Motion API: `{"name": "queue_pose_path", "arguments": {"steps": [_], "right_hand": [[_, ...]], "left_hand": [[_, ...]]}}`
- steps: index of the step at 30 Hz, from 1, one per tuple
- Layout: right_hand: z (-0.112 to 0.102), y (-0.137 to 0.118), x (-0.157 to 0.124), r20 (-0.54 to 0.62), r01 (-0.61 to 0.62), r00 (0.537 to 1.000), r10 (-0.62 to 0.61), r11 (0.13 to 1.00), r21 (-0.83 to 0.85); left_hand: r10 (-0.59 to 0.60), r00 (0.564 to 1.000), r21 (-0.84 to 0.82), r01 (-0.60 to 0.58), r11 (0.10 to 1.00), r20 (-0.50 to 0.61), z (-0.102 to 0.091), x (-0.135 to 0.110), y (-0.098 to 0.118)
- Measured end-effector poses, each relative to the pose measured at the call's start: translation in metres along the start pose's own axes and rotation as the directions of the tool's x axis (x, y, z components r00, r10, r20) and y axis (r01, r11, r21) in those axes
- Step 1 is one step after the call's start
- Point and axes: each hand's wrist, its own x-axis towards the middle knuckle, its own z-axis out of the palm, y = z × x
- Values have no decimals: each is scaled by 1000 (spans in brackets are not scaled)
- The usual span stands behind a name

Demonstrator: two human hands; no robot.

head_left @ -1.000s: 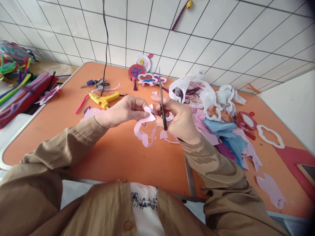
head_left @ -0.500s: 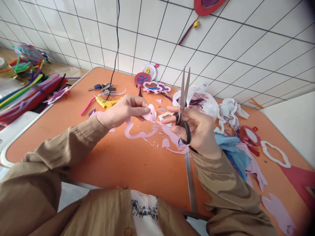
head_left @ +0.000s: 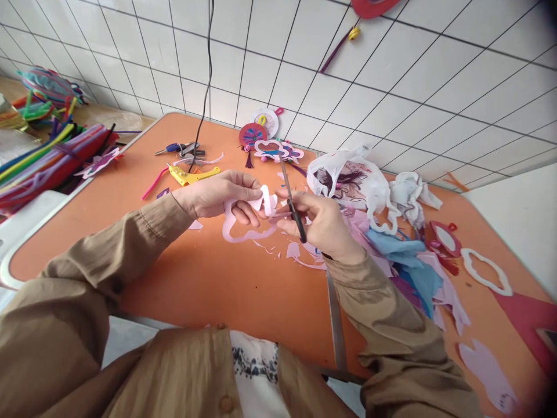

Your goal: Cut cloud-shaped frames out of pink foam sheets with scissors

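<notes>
My left hand [head_left: 221, 195] pinches a small pale pink cut piece [head_left: 267, 200] between thumb and fingers, above the orange table. Black-handled scissors [head_left: 296, 218] are in my right hand [head_left: 327, 225], close to the right of that piece, with blades pointing up and away. Whether the blades touch anything, I cannot tell. Below my left fingers lies a wavy pink outline cutout [head_left: 248, 237]. Small pink scraps [head_left: 293, 250] are scattered beside it, under and near my right hand.
A yellow glue gun [head_left: 191, 175] and keys [head_left: 187, 150] lie behind my left hand. Finished ornaments [head_left: 253, 135] rest by the tiled wall. On the right are a white plastic bag [head_left: 352, 180], blue fabric [head_left: 402, 249] and a white outline [head_left: 487, 271]. Pipe cleaners [head_left: 56, 168] stand left.
The scissors have tipped from upright and come down left, nearer the pink piece. My right hand has turned and moved left; my left hand's lower fingers have spread below the piece.
</notes>
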Motion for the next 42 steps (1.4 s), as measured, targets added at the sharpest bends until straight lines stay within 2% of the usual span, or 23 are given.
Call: {"name": "queue_pose_path", "arguments": {"steps": [4,7,11,12,14,15,17,18,19,21,22,24,25,27,29,34,36,40,42], "right_hand": [[10,9,4,26,-142,990,140,988,68],[9,15,7,16,-233,972,233,972,35],[-2,21,11,-48,-218,976,213,949,-226],[-4,22,11,-46,-219,976,215,941,-257],[-5,23,10,21,-251,965,260,948,-198],[-3,24,9,78,-262,959,274,955,-139],[7,25,4,187,-233,952,243,970,-76],[14,24,1,230,-180,952,201,978,-107],[23,22,-4,258,-121,952,164,977,-174],[42,16,-14,334,-8,933,133,936,-351],[51,12,-20,347,51,931,112,903,-426],[68,1,-32,387,145,918,81,841,-520],[76,-4,-37,411,176,907,92,804,-568],[88,-14,-47,444,242,890,102,719,-651],[99,-19,-52,510,343,858,65,666,-663],[123,-23,-48,582,479,811,-56,635,-606],[128,-24,-43,590,455,807,-19,655,-603],[132,-27,-34,554,272,819,150,748,-605],[135,-28,-30,520,219,837,170,768,-603]], "left_hand": [[11,998,78,-6,997,-68,-9,5,-4],[-2,992,111,16,994,-124,-21,11,-9],[-14,987,104,31,994,-158,-28,14,-9],[-6,984,111,26,993,-178,-27,13,-6],[65,967,153,-28,988,-245,-24,8,4],[145,940,205,-84,975,-308,-22,5,10],[327,846,281,-220,934,-422,-20,-4,26],[392,792,305,-272,913,-467,-19,-9,34],[484,695,355,-335,873,-532,-19,-15,42],[609,558,419,-441,793,-564,-19,-26,57],[642,518,446,-463,766,-566,-18,-31,62],[670,469,462,-489,740,-575,-15,-39,69],[686,463,461,-514,724,-562,-13,-42,71],[704,477,441,-555,705,-526,-7,-46,72],[723,483,433,-585,686,-494,-1,-47,71],[668,568,408,-529,744,-480,10,-47,68],[672,575,421,-524,740,-466,10,-48,67],[732,535,467,-564,681,-422,8,-51,66],[731,536,470,-561,682,-421,8,-51,65]]}}
